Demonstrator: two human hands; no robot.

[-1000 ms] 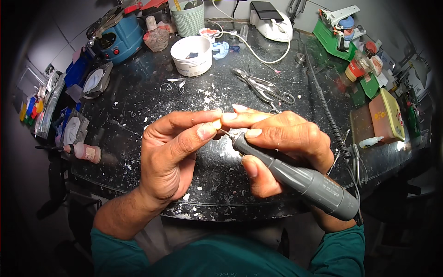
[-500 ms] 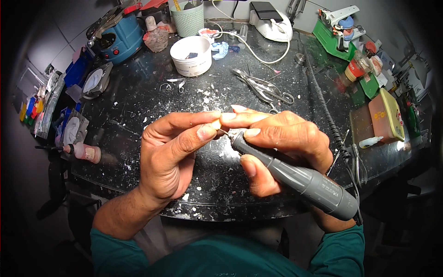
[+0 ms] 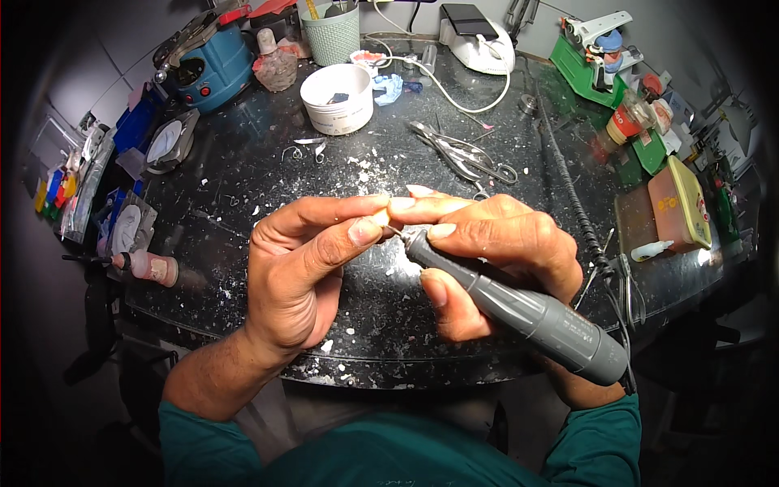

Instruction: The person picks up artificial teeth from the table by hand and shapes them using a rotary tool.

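Observation:
Between the thumb and forefinger of my left hand (image 3: 296, 264) is pinched a small cream, tooth-like piece (image 3: 381, 217), mostly covered by the fingertips. My right hand (image 3: 511, 243) is wrapped round a dark grey rotary handpiece (image 3: 531, 316), its body slanting down to the right. The thin metal bur (image 3: 393, 230) at its nose reaches the lower side of the piece; exact contact is too small to tell. The right forefinger's tip rests against the left fingertips. Both hands are above the black worktop (image 3: 243, 284), near its front edge.
White chips and dust lie about the worktop. Beyond my hands are a white tub (image 3: 337, 114) and metal pliers (image 3: 454, 150). A coiled cord (image 3: 576, 203) runs along the right, near an orange box (image 3: 677, 203). At left stands a pink bottle (image 3: 154, 269); a blue machine (image 3: 213, 69) stands behind.

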